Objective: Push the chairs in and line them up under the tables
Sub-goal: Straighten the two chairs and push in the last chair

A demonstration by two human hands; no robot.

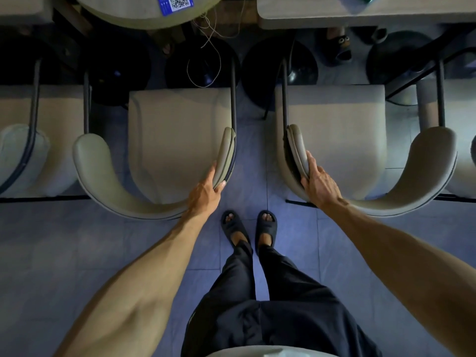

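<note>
Blue-grey tiled floor [77, 240] fills the lower view, seen from above w/ the person standing mid-aisle. Along the top edge sit two tables: a round table [144, 16] at upper left carrying a blue QR sticker [175, 2], and a rectangular table [360, 14] at upper right. Dark round bases show beneath them, plus a loose cord [206, 55] hanging betw. the tables.

Below the tables is a row of beige chairs w/ curved backrests and dark metal frames. Left chair [167, 140] is centre-left, its seat front near the round table's edge but the seat mostly out in the open. Right chair [342, 140] is just beside it, a narrow strip of floor betw. them, its seat front short of the rect. table. Two more chairs are cut off at the far left [23, 150] and far right [463, 135] edges.

Both bare arms reach fwd. Left hand [206, 189] is curled round the right end of the left chair's backrest, fingers wrapped under the outer rim, thumb on the inner side. Right hand [319, 181] lies on the left end of the right chair's backrest, fingers spread along the padding, thumb hooked at the outer edge: a loose grip, not a fist.

Dark trousers and black slippers [248, 228] stand betw. the two chairs.
</note>
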